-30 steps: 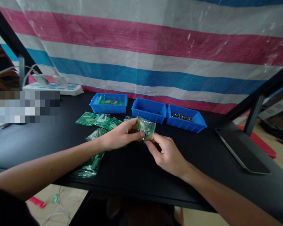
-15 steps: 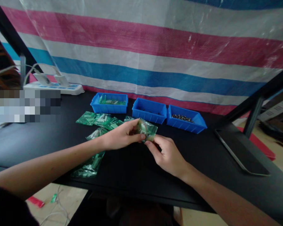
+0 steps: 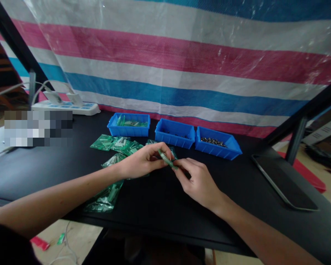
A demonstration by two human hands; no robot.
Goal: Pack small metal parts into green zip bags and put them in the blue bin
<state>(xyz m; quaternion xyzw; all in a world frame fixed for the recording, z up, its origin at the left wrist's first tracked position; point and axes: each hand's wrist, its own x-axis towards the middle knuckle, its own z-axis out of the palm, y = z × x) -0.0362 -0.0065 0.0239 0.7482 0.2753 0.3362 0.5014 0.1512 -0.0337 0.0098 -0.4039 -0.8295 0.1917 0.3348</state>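
Observation:
A small green plastic bag [image 3: 167,159] is held up between both hands above the black table. My left hand [image 3: 147,158] is closed on its left side, thumb and fingers pinching it. On its lower right edge, the fingertips of my right hand [image 3: 191,175] are pinched together. The bag is seen nearly edge-on, so what lies inside is hard to make out. Several more green bags [image 3: 102,142] with pale pieces in them lie beside and under my left forearm, one of them [image 3: 107,197] close to the table's front edge.
Three blue bins stand along the back: the left bin [image 3: 129,130] has green bags, the middle bin [image 3: 174,140] a few small dark pieces, the right bin [image 3: 223,151] shiny metal parts. A tablet-like device [image 3: 284,182] lies at right. A power strip [image 3: 68,108] sits back left.
The bag between my hands has turned from facing the camera to nearly edge-on. Both hands stay close together on it. The camera view has tilted slightly upward.

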